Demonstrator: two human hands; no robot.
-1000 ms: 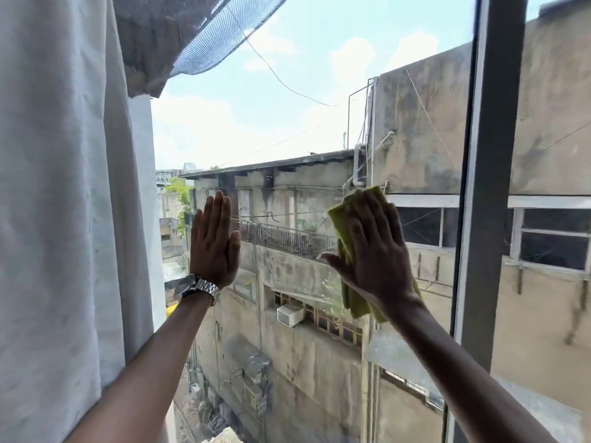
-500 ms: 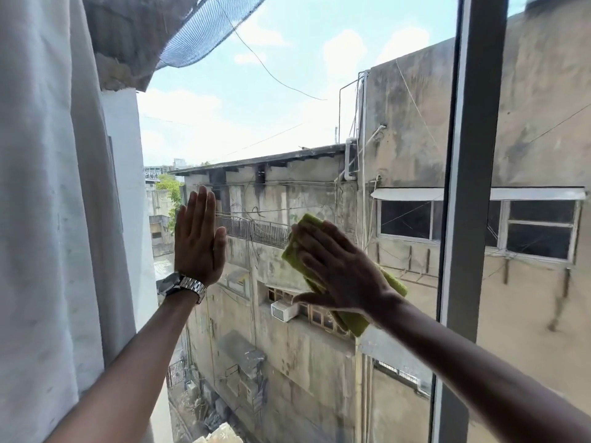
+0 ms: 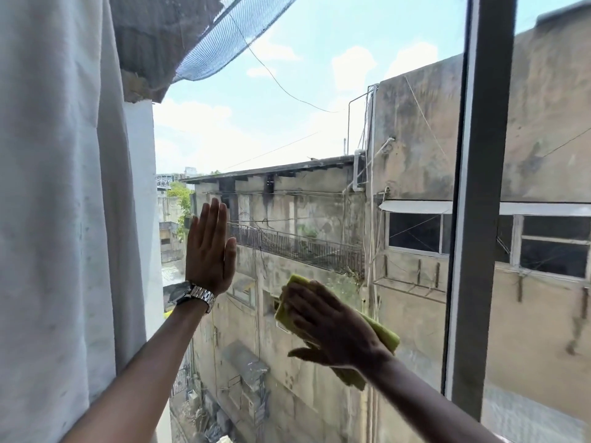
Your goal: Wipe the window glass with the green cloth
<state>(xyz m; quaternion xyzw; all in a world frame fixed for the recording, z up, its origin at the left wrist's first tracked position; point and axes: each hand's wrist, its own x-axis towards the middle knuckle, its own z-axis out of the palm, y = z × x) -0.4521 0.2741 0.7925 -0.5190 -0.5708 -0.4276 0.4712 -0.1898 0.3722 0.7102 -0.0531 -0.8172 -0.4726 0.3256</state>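
**Green cloth pressed flat on lower pane, both palms on glass**

R hand (image 3: 332, 327) lies spread over the green cloth (image 3: 385, 337), palm down, fingers pointing up-left, thumb out to the lower left. Not a pinch or fist: cloth is pinned betw. flat palm and the window glass (image 3: 303, 100). Cloth edges show past the fingertips at upper left, past the hand's R side, and under the wrist at the bottom. Cloth looks folded/bunched, yellow-green.

L hand (image 3: 208, 251) is up and to the left, well apart from the cloth, fingers together and straight, pointing up, palm toward the pane. Holds nothing. Looks flat against the glass, but actual contact can't be confirmed. Metal-band wristwatch (image 3: 195, 295) on that wrist.

Cloth sits in lower-middle of the pane, left of the dark vertical window frame (image 3: 479, 219), not touching it. White curtain (image 3: 54, 219) hangs along the left edge, beside the L forearm.

Thru the glass: stained concrete buildings (image 3: 415, 129), a railed balcony (image 3: 297, 247), wires, sky w/ clouds, blue netting (image 3: 224, 39) at top.
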